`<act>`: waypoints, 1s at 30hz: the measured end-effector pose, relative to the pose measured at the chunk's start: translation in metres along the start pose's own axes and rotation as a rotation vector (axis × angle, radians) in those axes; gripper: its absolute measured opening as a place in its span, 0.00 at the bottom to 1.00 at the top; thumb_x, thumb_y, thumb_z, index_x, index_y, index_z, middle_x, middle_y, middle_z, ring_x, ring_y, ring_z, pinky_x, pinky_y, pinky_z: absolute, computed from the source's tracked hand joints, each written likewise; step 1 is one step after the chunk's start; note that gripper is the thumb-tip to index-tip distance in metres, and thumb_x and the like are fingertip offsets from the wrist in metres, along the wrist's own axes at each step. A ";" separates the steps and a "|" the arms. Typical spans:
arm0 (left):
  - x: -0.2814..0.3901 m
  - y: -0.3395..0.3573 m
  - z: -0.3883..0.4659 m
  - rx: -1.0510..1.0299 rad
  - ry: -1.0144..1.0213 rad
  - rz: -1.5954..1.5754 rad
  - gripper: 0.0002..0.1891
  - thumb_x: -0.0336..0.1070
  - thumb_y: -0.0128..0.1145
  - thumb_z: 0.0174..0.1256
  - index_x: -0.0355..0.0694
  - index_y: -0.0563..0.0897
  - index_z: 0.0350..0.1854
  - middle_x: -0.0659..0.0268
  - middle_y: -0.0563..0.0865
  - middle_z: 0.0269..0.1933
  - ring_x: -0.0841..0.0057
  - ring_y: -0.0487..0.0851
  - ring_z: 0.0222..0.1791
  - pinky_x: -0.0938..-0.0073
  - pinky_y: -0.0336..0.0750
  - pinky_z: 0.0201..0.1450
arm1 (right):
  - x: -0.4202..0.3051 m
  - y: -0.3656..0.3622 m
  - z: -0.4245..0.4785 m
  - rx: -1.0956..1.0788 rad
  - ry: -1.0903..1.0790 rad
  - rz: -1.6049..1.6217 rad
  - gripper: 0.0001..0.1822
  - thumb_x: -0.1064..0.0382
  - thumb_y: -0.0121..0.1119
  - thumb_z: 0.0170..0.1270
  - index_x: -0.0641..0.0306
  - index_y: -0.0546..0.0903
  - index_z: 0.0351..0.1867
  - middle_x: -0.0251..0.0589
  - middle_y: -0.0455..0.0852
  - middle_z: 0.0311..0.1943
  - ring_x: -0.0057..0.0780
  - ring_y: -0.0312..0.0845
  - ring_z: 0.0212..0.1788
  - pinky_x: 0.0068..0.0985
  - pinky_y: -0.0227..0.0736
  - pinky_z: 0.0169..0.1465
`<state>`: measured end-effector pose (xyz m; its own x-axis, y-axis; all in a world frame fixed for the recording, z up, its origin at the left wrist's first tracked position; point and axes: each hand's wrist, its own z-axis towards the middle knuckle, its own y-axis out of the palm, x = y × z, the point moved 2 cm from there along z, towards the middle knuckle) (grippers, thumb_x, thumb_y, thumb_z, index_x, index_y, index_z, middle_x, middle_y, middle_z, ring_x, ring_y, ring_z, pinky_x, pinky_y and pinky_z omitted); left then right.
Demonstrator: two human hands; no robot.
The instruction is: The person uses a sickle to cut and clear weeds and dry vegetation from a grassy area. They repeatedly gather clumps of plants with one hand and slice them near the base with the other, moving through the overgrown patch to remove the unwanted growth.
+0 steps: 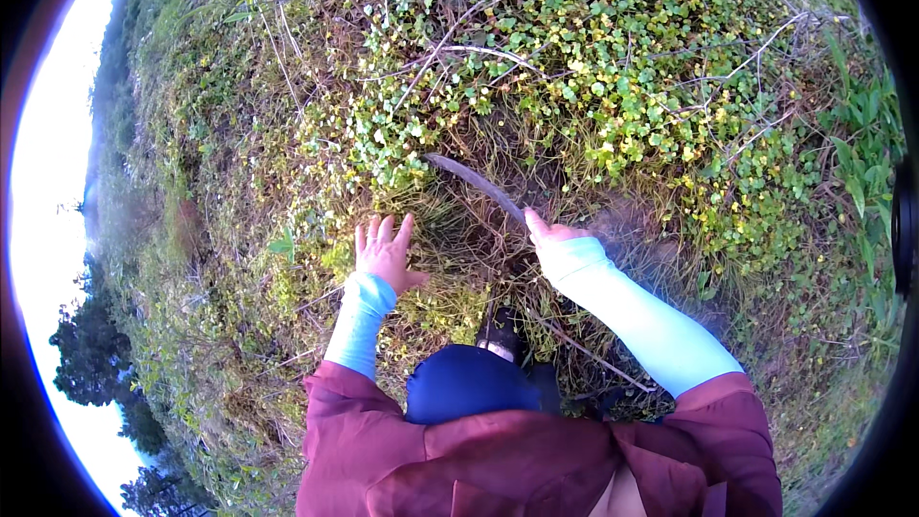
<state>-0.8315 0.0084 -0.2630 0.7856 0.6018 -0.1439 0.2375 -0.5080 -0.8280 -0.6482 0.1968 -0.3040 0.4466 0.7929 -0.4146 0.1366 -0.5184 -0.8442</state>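
Observation:
My right hand is closed around the handle end of a sickle. The dark curved blade reaches up and left, its tip close to a clump of leafy green plants. Spread fingers mark my left hand, which holds nothing and hovers over or rests on the grass just below that clump; contact cannot be told. Between both hands lies a patch of brown soil and cut stems. The sickle's handle is mostly hidden by my fingers.
Low round-leaved ground cover spreads across the slope ahead. Thin dry branches cross it, and another stick lies near my shoe. Taller broad-leaved plants grow at the right. Trees stand far left.

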 end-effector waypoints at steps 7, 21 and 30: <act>0.027 0.011 0.058 0.174 -0.315 0.034 0.55 0.56 0.62 0.49 0.38 0.38 0.69 0.47 0.64 0.63 0.59 0.65 0.62 0.62 0.58 0.64 | -0.023 -0.017 0.003 -0.154 0.053 -0.079 0.29 0.63 0.40 0.62 0.58 0.52 0.66 0.48 0.81 0.32 0.43 0.80 0.32 0.40 0.73 0.35; 0.046 0.067 -0.012 0.082 0.136 -0.092 0.12 0.46 0.56 0.53 0.42 0.75 0.29 0.64 0.81 0.24 0.70 0.82 0.27 0.68 0.75 0.32 | 0.036 -0.002 -0.157 0.092 -0.056 0.295 0.27 0.66 0.52 0.60 0.51 0.63 0.62 0.38 0.72 0.15 0.36 0.70 0.15 0.31 0.65 0.19; -0.121 0.119 -0.086 -0.245 -0.375 0.196 0.11 0.46 0.52 0.59 0.49 0.79 0.40 0.70 0.85 0.34 0.72 0.83 0.38 0.63 0.72 0.44 | 0.014 0.000 -0.065 0.171 -0.085 0.053 0.26 0.61 0.50 0.61 0.49 0.61 0.62 0.43 0.74 0.17 0.42 0.72 0.18 0.39 0.66 0.23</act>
<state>-0.8493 -0.1778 -0.2977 0.5797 0.6379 -0.5070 0.2687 -0.7370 -0.6202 -0.5842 0.1875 -0.2873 0.3722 0.7939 -0.4809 -0.0407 -0.5037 -0.8629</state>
